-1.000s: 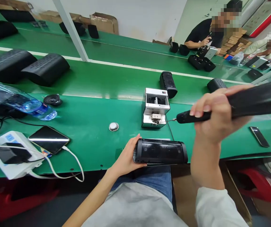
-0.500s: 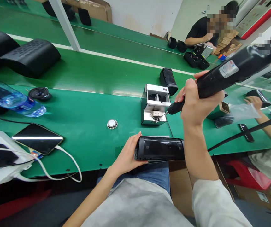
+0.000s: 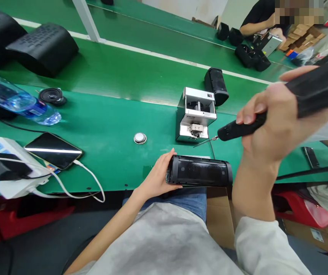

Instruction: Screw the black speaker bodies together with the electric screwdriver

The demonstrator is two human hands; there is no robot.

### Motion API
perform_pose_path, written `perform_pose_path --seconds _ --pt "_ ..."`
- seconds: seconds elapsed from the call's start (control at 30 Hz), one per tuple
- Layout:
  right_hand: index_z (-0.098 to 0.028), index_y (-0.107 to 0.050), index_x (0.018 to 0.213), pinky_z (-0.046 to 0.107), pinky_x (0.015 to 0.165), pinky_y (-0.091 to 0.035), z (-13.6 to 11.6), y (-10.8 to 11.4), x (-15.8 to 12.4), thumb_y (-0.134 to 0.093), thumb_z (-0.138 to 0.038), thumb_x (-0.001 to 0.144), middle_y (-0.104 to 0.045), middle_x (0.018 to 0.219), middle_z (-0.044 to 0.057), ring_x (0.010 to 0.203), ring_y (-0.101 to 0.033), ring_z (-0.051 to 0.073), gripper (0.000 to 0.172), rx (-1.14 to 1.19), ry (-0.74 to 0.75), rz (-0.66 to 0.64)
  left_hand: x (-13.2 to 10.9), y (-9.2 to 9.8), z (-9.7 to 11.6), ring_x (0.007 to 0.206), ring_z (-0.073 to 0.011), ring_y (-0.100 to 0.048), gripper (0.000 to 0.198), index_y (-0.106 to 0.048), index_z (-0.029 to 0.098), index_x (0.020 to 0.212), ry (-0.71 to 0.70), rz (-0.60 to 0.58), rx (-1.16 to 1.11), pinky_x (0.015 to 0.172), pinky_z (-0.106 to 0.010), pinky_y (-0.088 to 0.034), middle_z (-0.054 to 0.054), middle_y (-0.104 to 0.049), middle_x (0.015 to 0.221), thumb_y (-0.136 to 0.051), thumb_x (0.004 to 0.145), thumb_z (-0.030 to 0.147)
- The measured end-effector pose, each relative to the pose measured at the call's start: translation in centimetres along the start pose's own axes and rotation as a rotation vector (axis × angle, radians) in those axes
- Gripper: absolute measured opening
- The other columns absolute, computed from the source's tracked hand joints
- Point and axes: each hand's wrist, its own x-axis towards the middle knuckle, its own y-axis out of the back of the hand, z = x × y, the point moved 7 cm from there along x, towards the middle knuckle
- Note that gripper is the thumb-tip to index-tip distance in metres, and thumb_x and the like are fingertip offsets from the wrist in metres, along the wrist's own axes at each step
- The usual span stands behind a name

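A worker's left hand (image 3: 158, 173) is clamped on the left end of a black speaker (image 3: 201, 172) at the near edge of the bench (image 3: 109, 130), its digits spread to the far and near long sides. The speaker stretches rightward from that hand, its right end free. The right hand (image 3: 278, 118), raised, is wrapped around a driver (image 3: 321, 91); the speaker lies leftward of it and closer to the worker's body. The driver's thin bit (image 3: 202, 144) points left from the right hand, apart from the speaker in this view.

The speaker looks stiff and moderately heavy, with a glossy face likely to be slippery and easily scratched; its matte end rims seem the surer hold, the perforated front one to spare. The driver looks rigid and rather weighty, best taken around its barrel, while the slender bit would probably bend if knocked. Beyond the left hand, to its right, stands a silver feeder (image 3: 196, 114); ahead and leftward, a round metal disc (image 3: 140, 138).
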Motion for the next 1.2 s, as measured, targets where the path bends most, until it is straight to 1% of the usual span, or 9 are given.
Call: perform_pose_path --seconds 0.13,0.23,0.33,0.5,0.67,0.77,0.83,1.0,1.2 --pt "-0.023 -0.080 0.099 0.027 0.040 -0.033 -3.3 -1.0 -0.9 -0.066 -0.005 0.090 -0.042 0.066 -0.006 0.046 -0.042 0.010 0.025 0.087 -0.047 0.015 0.0 0.0 0.0 0.169 -0.0489 -0.044 0.142 -0.005 0.039 0.187 0.002 -0.007 -0.003 0.138 -0.074 -0.040 -0.021 -0.044 0.179 -0.105 0.086 0.043" --pt "-0.026 -0.078 0.094 0.025 0.040 -0.033 -4.9 -2.2 -2.0 -0.064 -0.004 0.092 -0.038 0.068 -0.005 0.047 -0.037 0.009 0.026 0.076 -0.030 -0.004 0.0 0.0 0.0 0.168 -0.0488 -0.045 0.144 -0.005 0.038 0.187 -0.001 -0.008 0.001 0.138 -0.074 -0.040 -0.022 -0.044 0.179 -0.106 0.084 0.041" --pt "-0.030 -0.072 0.092 0.027 0.039 -0.037 -5.3 -3.5 -2.7 -0.065 -0.006 0.092 -0.039 0.067 -0.004 0.047 -0.039 0.012 0.025 0.045 -0.034 -0.057 0.0 -0.1 -0.1 0.168 -0.0488 -0.045 0.147 -0.004 0.039 0.187 0.002 -0.002 0.006 0.138 -0.074 -0.041 -0.022 -0.044 0.180 -0.108 0.082 0.039" --pt "-0.028 -0.074 0.096 0.031 0.037 -0.037 -5.2 -4.5 -3.2 -0.072 -0.008 0.088 -0.047 0.065 -0.006 0.044 -0.044 0.013 0.022 0.075 -0.076 -0.107 -0.1 -0.2 -0.1 0.167 -0.0484 -0.046 0.149 -0.005 0.038 0.187 0.002 0.004 -0.008 0.137 -0.075 -0.042 -0.023 -0.044 0.179 -0.109 0.080 0.035" --pt "-0.027 -0.072 0.099 0.028 0.042 -0.045 -4.0 -5.3 -4.0 -0.078 -0.012 0.093 -0.054 0.064 -0.009 0.044 -0.052 0.011 0.018 0.119 -0.169 -0.183 0.0 -0.1 -0.2 0.169 -0.0475 -0.042 0.143 -0.014 0.038 0.185 0.030 0.021 -0.048 0.139 -0.073 -0.041 -0.021 -0.041 0.179 -0.109 0.079 0.033" --pt "-0.027 -0.071 0.104 0.028 0.047 -0.050 -2.1 -5.7 -5.5 -0.080 -0.017 0.097 -0.058 0.064 -0.009 0.046 -0.057 0.012 0.015 0.118 -0.249 -0.235 0.0 0.0 -0.3 0.168 -0.0463 -0.045 0.134 -0.023 0.038 0.183 0.051 0.026 -0.093 0.139 -0.071 -0.042 -0.019 -0.043 0.178 -0.109 0.080 0.035" --pt "-0.026 -0.069 0.106 0.027 0.047 -0.050 -0.5 -5.8 -6.9 -0.082 -0.023 0.098 -0.059 0.064 -0.009 0.046 -0.057 0.012 0.015 0.137 -0.328 -0.273 -0.1 0.0 -0.4 0.165 -0.0455 -0.049 0.126 -0.029 0.038 0.180 0.075 0.031 -0.133 0.138 -0.071 -0.042 -0.018 -0.048 0.175 -0.107 0.081 0.034" --pt "-0.025 -0.062 0.096 0.024 0.044 -0.046 2.7 -6.2 -9.3 -0.087 -0.032 0.088 -0.059 0.064 -0.007 0.045 -0.052 0.010 0.027 0.181 -0.550 -0.327 -0.2 -0.1 -1.4 0.163 -0.0456 -0.052 0.115 -0.037 0.038 0.175 0.151 0.056 -0.196 0.137 -0.071 -0.044 -0.016 -0.052 0.172 -0.101 0.082 0.020" --pt "-0.024 -0.059 0.087 0.023 0.042 -0.045 3.0 -6.8 -9.2 -0.096 -0.039 0.081 -0.055 0.063 -0.007 0.044 -0.049 0.010 0.040 0.215 -0.592 -0.388 -0.2 0.1 -1.7 0.159 -0.0473 -0.057 0.106 -0.046 0.037 0.172 0.163 0.083 -0.204 0.135 -0.072 -0.047 -0.016 -0.056 0.169 -0.098 0.081 0.019"
